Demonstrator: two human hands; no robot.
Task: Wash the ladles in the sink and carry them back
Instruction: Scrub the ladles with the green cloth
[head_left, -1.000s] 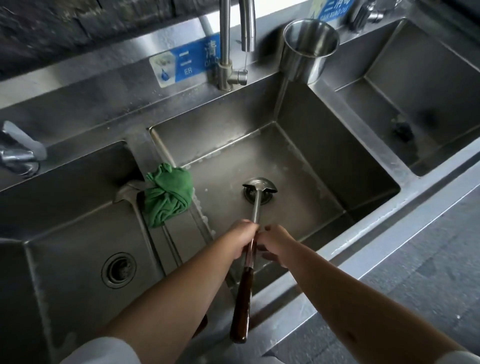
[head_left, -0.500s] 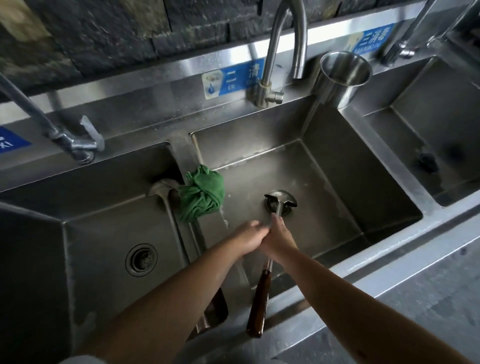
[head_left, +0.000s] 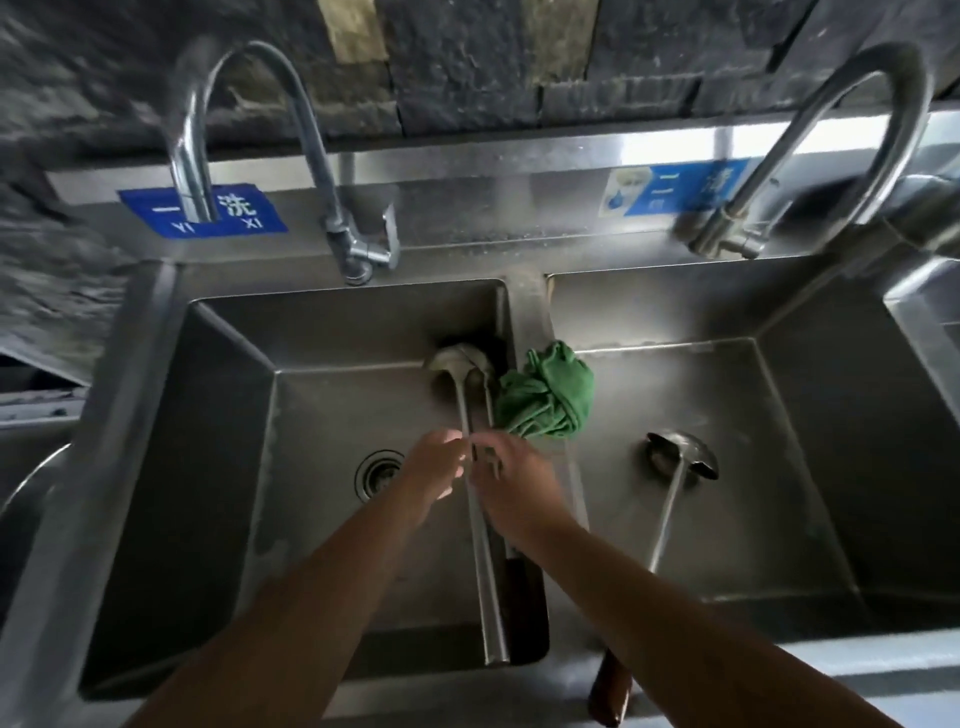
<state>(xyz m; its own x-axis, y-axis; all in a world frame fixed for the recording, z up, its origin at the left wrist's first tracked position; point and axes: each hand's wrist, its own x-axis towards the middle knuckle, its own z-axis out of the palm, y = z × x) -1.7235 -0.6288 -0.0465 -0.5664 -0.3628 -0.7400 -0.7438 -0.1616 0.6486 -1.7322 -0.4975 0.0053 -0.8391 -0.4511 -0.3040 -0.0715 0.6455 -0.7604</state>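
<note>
Two ladles (head_left: 460, 364) lean against the divider in the left basin (head_left: 322, 415), bowls at the far end and shafts running toward me; one has a dark wooden handle (head_left: 522, 597). My right hand (head_left: 511, 486) pinches one of these shafts at its middle, though the fingers are blurred. My left hand (head_left: 434, 467) is just left of the shafts, fingers loosely curled and fingertips touching the metal. A third ladle (head_left: 680, 457) lies free in the right basin (head_left: 779, 467), bowl over the drain, brown handle (head_left: 608, 691) resting on the front rim.
A crumpled green cloth (head_left: 548, 395) sits on the divider between the basins, just beyond my right hand. A curved tap (head_left: 332, 218) stands behind the left basin and another tap (head_left: 727, 234) behind the right. The left basin's drain (head_left: 379, 475) lies below my left hand.
Both hands let go of the ladle in the right basin, which now lies there, and moved left to the ladles by the divider. My view swung left.
</note>
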